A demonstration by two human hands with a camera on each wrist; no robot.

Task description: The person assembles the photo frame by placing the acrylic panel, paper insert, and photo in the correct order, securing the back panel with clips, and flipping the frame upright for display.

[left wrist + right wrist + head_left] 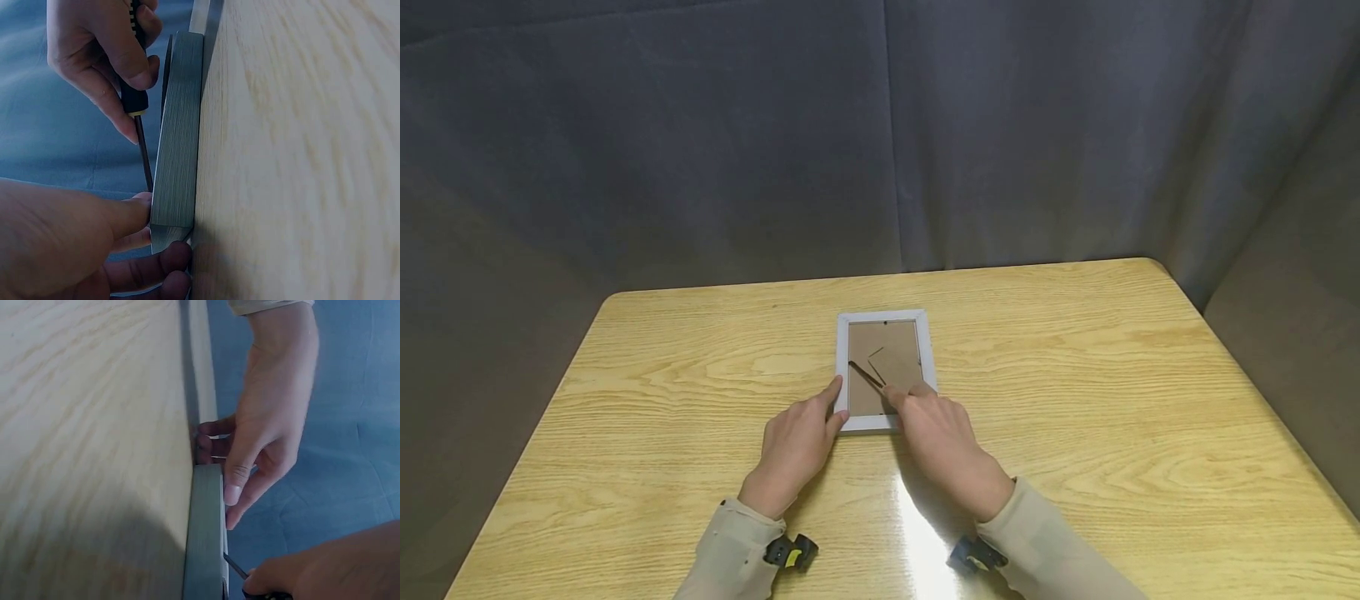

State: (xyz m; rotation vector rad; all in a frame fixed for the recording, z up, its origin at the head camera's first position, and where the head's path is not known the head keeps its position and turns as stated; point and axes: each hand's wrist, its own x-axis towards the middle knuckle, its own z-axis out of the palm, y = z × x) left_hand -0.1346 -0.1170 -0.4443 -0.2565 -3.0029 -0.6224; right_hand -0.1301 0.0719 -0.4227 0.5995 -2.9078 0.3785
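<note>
A picture frame (pixel 842 346) with a light grey border lies face down on the table, its brown backing board (pixel 865 333) showing. My left hand (pixel 797 442) grips the frame's near left corner, thumb and index finger on the top face and other fingers at its side. In my right hand (pixel 942 437) is a screwdriver (pixel 133 97) with a dark handle, a yellow ring and a thin dark shaft. The shaft slants across the backing, its tip at the left inner edge of the border. A thin bent line (pixel 876 369) marks the board, and small dark tabs (pixel 885 322) sit along the inner edges.
The wood-grain table (pixel 1112 400) extends around the frame on all sides. Behind it hangs a dark grey curtain (pixel 737 150), which also runs down both sides. A dark wrist device (pixel 792 552) is strapped at the left sleeve, and another (pixel 976 554) at the right.
</note>
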